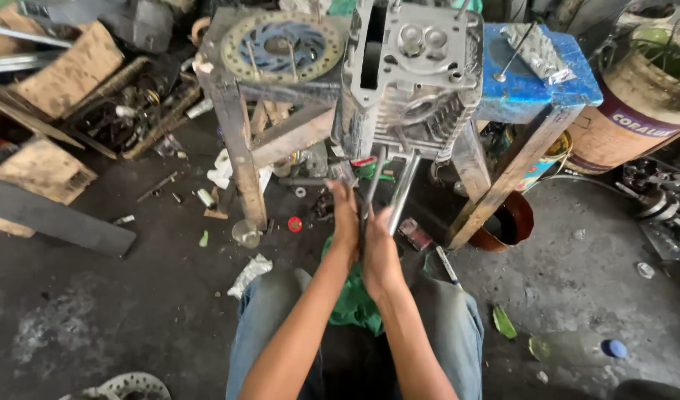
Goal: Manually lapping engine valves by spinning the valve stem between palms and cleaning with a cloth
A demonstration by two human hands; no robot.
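A grey metal cylinder head (410, 74) rests on a wooden stool frame in front of me. A thin metal rod (375, 181) runs down from its underside into my palms. My left hand (345, 222) and my right hand (380, 252) are pressed flat together around this rod, fingers pointing up toward the head. A thicker shiny tube (405, 189) hangs beside the rod, just right of my hands. My knees in blue jeans are below, with a green cloth (354, 304) between them.
A brake disc (280, 46) lies on the wooden stool (236, 141) at left. A blue stool (536, 89) at right carries a metal part and a valve. A drum (636, 104) stands far right. Wood blocks, tools and scraps litter the dark floor.
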